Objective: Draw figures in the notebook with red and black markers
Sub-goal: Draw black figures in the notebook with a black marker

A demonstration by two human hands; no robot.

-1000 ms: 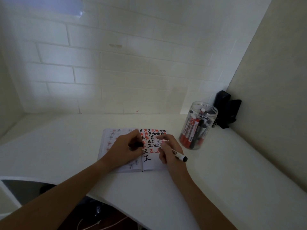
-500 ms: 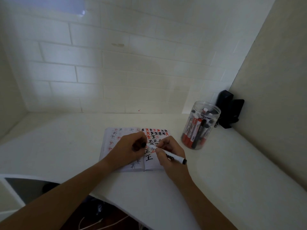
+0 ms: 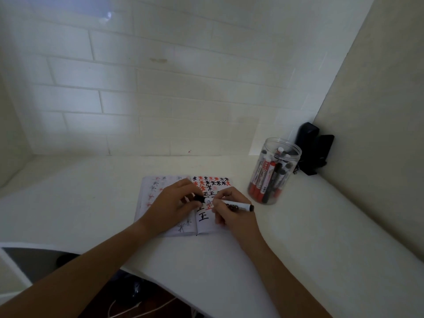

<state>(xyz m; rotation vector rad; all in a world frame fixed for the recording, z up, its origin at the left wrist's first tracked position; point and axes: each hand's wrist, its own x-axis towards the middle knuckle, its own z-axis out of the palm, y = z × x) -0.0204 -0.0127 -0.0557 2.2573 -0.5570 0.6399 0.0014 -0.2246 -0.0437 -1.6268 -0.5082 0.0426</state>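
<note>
Notebook point(image 3: 206, 216) open on table point(image 3: 298, 237); right hand point(image 3: 229, 212) grips marker point(image 3: 238, 206), left hand point(image 3: 174, 203) pinches its black cap point(image 3: 199, 199): seat cap squarely, press straight on.

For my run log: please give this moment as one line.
left hand: holds cap | right hand: holds marker | notebook: open

Black object point(image 3: 313, 149), perhaps a stapler, in tiled wall point(image 3: 160, 88) corner.

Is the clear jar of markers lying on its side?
No, the clear jar stands upright on the table, right of the notebook.
</note>
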